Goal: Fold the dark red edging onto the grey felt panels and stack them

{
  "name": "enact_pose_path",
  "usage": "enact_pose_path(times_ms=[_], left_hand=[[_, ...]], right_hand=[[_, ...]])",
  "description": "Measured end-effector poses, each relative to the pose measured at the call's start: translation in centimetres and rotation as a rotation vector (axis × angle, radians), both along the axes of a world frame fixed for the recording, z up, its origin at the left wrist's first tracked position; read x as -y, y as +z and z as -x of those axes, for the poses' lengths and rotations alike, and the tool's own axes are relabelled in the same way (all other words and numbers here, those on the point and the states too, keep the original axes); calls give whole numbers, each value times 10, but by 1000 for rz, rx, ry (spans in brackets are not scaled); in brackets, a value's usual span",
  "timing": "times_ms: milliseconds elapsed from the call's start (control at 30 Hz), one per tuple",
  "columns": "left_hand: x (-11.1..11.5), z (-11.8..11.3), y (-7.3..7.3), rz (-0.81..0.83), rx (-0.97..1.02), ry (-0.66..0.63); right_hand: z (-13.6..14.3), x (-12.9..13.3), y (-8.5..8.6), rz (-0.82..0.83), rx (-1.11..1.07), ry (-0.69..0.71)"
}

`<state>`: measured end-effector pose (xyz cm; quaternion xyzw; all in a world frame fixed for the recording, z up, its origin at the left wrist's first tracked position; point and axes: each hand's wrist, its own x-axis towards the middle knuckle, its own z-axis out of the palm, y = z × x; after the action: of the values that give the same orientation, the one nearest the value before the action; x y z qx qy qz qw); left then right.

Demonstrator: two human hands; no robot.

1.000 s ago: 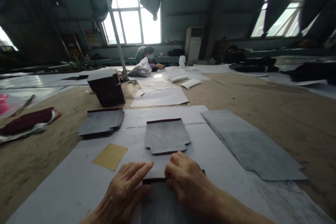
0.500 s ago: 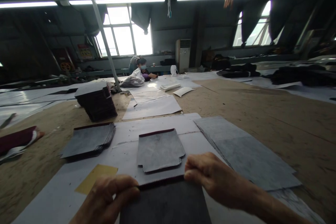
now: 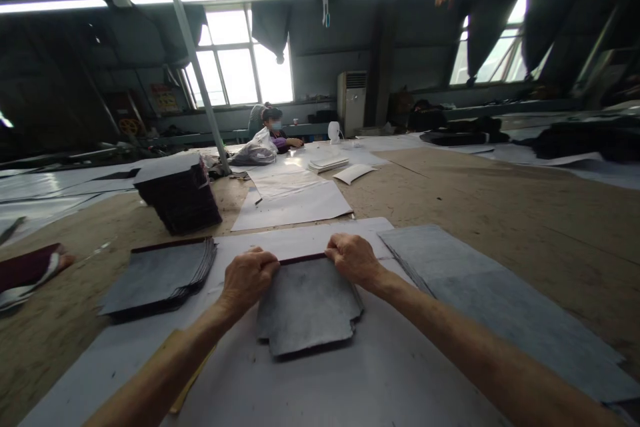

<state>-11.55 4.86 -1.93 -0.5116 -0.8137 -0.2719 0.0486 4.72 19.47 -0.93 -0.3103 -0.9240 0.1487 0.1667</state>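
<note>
Both hands are at the far edge of a grey fabric panel [image 3: 310,307] with a maroon folded edge and notched near corners. My left hand [image 3: 251,273] pinches the far left corner, and my right hand [image 3: 353,257] grips the far right corner. Beneath the panel, thin layered edges show at the right notch; how many layers lie there I cannot tell. White paper [image 3: 285,393] covers the table under it. To the left lies a fanned stack of similar grey panels [image 3: 160,277]. Larger grey sheets [image 3: 490,307] are piled on the right.
A tall stack of dark maroon pieces [image 3: 180,197] stands behind the left pile. My left forearm partly covers a yellow card [image 3: 193,383]. Rolled maroon cloth [image 3: 30,270] lies far left. Beyond a slanted pole [image 3: 195,60], a masked person [image 3: 275,127] sits at the table's far side.
Both hands have moved forward from the near edge, bringing the dark-faced panel onto the grey panel ahead. It now lies grey side up. My view has shifted slightly.
</note>
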Motion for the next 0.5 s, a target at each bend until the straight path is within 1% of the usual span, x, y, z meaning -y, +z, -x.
enact_pose_path(times_ms=[67,167,333,400,433,467,500], left_hand=[[-1,-1,-8,-19,-58,35],[-3,-1,-14,-28,-128,46],[-4,-1,-21,-51,-179,9],[-3,5,-24,-56,-187,-19],[-1,11,-26,-57,-235,-24],[1,16,-27,-56,-274,-33],[4,22,-29,-89,-303,-38]], right_hand=[[4,-3,-8,-38,-4,8],[6,-3,-16,-81,-9,-13],[3,4,-17,-154,-17,-128],[-9,0,-13,-166,5,-177],[-19,-5,-11,-167,19,-211],[-33,-10,-8,-167,34,-255],[-51,-16,-5,-166,48,-306]])
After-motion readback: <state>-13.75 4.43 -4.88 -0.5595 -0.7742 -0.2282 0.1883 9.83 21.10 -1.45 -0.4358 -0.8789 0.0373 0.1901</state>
